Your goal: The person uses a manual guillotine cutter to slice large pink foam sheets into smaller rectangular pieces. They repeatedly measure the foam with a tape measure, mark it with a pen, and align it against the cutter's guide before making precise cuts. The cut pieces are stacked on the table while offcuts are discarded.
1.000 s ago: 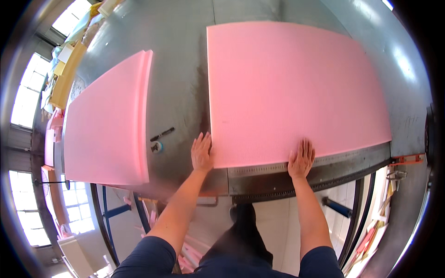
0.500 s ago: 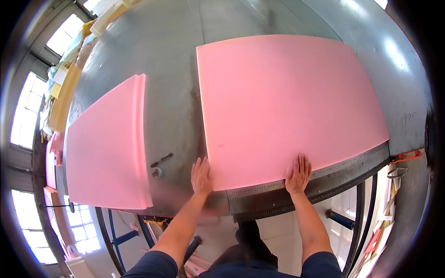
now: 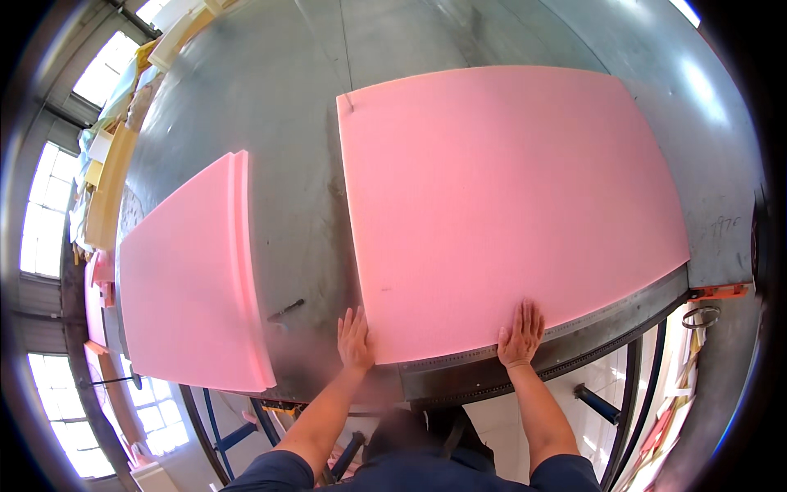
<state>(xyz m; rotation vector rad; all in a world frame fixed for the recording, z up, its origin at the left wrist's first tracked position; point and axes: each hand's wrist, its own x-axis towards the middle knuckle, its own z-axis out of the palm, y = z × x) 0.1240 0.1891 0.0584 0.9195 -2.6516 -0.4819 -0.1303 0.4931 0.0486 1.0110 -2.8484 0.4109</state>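
View tilted, left hand (image 3: 356,344) and right hand (image 3: 520,338) touching pink sheet (image 3: 512,205).

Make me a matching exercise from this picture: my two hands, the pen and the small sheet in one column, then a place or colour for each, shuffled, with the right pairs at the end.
Column one
1. Left hand
2. Right hand
3. Pen
4. Small sheet

Column two
A. Pink, left of the pen
B. Across the near edge of the big sheet
C. At the left edge of the big sheet
D. Dark, in the gap between the two sheets

Pairs: 1-C, 2-B, 3-D, 4-A
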